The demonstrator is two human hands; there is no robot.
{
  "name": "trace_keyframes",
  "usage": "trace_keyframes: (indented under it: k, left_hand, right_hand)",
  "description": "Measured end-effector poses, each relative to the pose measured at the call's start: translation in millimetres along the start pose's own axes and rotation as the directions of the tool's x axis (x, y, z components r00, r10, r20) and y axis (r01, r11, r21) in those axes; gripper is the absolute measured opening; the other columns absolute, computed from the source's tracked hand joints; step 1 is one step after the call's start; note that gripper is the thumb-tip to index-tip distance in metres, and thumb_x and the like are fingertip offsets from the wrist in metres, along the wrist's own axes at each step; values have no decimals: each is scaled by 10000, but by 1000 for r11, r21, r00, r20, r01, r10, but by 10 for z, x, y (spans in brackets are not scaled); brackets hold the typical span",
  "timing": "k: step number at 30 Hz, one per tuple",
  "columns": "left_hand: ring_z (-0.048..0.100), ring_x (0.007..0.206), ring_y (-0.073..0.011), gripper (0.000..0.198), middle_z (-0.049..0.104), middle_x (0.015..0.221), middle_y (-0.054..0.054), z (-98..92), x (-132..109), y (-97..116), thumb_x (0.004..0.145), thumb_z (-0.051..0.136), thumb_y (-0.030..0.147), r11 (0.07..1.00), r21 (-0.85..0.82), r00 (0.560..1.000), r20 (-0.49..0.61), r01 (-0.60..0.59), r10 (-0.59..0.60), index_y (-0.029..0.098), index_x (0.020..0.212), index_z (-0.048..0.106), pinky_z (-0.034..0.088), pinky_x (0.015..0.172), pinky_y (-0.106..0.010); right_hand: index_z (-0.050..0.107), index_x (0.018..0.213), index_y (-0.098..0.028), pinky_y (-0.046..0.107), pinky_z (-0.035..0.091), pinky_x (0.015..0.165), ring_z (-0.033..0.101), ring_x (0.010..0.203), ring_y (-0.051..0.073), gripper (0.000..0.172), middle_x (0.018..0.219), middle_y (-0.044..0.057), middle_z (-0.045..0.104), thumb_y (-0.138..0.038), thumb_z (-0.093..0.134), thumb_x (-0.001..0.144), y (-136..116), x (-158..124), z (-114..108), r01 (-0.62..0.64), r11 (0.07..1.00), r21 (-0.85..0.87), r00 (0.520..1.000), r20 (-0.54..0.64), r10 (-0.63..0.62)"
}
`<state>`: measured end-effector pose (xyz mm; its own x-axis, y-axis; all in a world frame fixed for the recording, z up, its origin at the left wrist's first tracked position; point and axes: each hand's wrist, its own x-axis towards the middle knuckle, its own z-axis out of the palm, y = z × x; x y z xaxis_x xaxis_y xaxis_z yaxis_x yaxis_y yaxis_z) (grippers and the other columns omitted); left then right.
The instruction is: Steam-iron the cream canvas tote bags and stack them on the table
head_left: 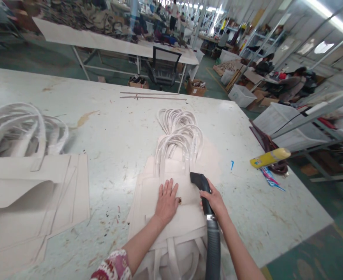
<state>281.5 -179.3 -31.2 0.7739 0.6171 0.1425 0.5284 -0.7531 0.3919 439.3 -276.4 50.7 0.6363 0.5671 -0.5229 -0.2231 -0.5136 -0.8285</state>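
Note:
A stack of cream tote bags (150, 190) lies on the table in front of me, their looped handles (174, 140) stretching away toward the far side. My left hand (167, 200) rests flat on the top bag with its fingers spread. Beside a small metal clasp (180, 200) sits the left thumb. In my right hand (215, 200) is a black vacuum hose nozzle (202, 182), gripped around its neck. The nozzle's flat mouth is at the upper right of the top bag, near the handle base. A ribbed hose runs from it toward me.
More cream bags (66, 194) with handles are piled at the left. A yellow spray can (270, 157) lies near the right table edge, by dark straps (266, 142). Thin strips (153, 96) lie at the far edge. An office chair (165, 66) stands beyond; people work farther back.

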Motion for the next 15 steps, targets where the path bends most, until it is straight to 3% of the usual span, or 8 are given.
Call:
trace_keyframes:
  k: [3,7,15]
  left_hand:
    - [131,1316,-251,475,189,1425,-139,37,-68,-92,806,407,196,999,-30,995,-93,42,-44,135,1273,349,140,1047,-475]
    - [221,1274,-259,501,294,1355,-188,47,11,-211,822,385,236,968,-108,922,-297,227,-249,76,1286,286,176,1024,-481]
    - [390,1088,-278,579,481,1135,-169,-43,342,-419,785,466,375,916,33,875,-314,399,-370,43,1249,367,244,970,-457]
  right_hand:
    - [206,1361,-245,245,458,360,551,389,145,796,529,-60,540,-276,586,662,16,67,-87,15,1000,25,997,-70,-13]
    - [216,1357,-257,258,447,344,548,379,157,782,508,-59,544,-258,570,660,139,43,-208,-16,996,84,999,-46,20]
    - [224,1352,-245,233,429,342,527,362,143,772,466,-78,497,-209,543,650,14,315,-287,48,990,129,994,-109,-34]
